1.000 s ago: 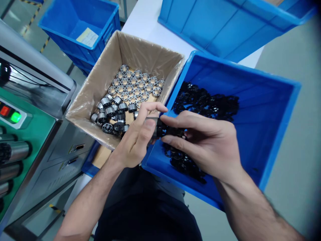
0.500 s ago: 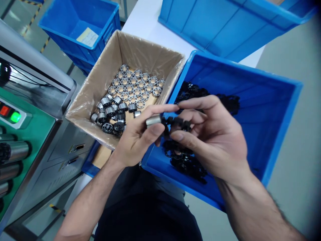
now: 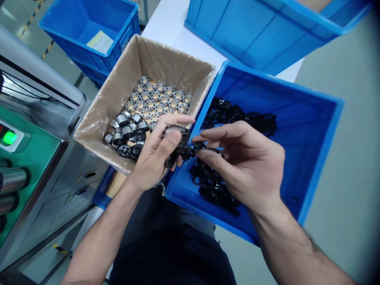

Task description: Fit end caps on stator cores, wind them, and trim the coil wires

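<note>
My left hand (image 3: 157, 152) is closed round a motor core (image 3: 181, 136), its black slotted end face turned toward my right hand. Part of the core is hidden behind the thumb. Between the thumb and fingertips of my right hand (image 3: 249, 162) is a black plastic ring (image 3: 198, 147) with small prongs, close to the core; whether they touch I cannot tell. Below my hands, loose black plastic parts (image 3: 208, 182) lie in the blue bin (image 3: 314, 150). To the left, bare metal cores (image 3: 155, 95) stand in rows, and black-capped cores (image 3: 127, 130) are heaped in the lined cardboard box (image 3: 175, 55).
A second large blue bin (image 3: 237, 35) stands on the white table (image 3: 163, 23). More blue bins (image 3: 113, 23), one holding a paper slip (image 3: 100, 42), are at the back left. A machine with a green panel (image 3: 38, 158) and a lit green button (image 3: 10, 137) borders the left side.
My left hand has turned the core so its black end face shows instead of its metal side. My right hand has shifted left, bringing the black ring with it. The camera view has shifted slightly.
</note>
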A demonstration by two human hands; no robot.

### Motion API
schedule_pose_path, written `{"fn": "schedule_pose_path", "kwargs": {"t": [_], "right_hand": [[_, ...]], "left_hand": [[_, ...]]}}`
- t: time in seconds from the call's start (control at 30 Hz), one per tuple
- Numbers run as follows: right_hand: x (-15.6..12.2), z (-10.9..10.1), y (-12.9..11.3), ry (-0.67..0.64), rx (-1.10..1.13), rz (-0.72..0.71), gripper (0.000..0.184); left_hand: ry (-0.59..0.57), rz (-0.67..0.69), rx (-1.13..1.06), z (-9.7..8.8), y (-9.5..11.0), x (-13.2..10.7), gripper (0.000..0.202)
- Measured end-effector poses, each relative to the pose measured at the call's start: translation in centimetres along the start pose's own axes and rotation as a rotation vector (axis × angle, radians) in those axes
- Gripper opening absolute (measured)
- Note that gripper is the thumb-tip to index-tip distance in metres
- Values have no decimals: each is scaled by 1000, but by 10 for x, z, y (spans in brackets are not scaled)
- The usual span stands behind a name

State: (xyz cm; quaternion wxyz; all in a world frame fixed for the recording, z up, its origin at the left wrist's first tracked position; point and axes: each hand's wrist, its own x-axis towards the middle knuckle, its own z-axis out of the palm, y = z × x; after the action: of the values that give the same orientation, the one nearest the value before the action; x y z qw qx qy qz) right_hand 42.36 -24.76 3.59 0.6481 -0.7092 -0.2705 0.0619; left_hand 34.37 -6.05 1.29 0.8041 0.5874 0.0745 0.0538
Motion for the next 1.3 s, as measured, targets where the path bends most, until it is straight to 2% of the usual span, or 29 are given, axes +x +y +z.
{"fn": "schedule_pose_path", "kwargs": {"t": [0.1, 0.23, 0.3, 0.53, 0.63, 0.8, 0.97, 1.1, 1.3], "right_hand": [[-2, 1, -1, 26, -125, -94, 14], [1, 3, -2, 11, -177, -202, 21], [2, 3, -1, -1, -161, -235, 24], [-1, 4, 0, 3, -223, -271, 30], [-3, 5, 0, 37, -242, -321, 31], [-3, 6, 2, 42, -280, -314, 31], [2, 7, 7, 66, -305, -411, 26], [4, 4, 7, 50, -255, -413, 25], [1, -1, 0, 1, -333, -464, 25]], "left_hand": [[-74, -12, 37, -3, -3, -5, 49], [-91, -95, 16, -3, -2, -8, 49], [-105, -90, 32, -3, -1, -8, 47], [-156, -30, 88, -3, -2, -7, 48], [-162, -39, 106, -4, -2, -7, 49], [-187, -51, 78, -5, -2, -7, 53], [-205, -72, 47, -4, -1, -6, 52], [-197, -79, 53, -4, 0, -6, 50], [-217, -89, 117, -3, 4, -7, 54]]}}
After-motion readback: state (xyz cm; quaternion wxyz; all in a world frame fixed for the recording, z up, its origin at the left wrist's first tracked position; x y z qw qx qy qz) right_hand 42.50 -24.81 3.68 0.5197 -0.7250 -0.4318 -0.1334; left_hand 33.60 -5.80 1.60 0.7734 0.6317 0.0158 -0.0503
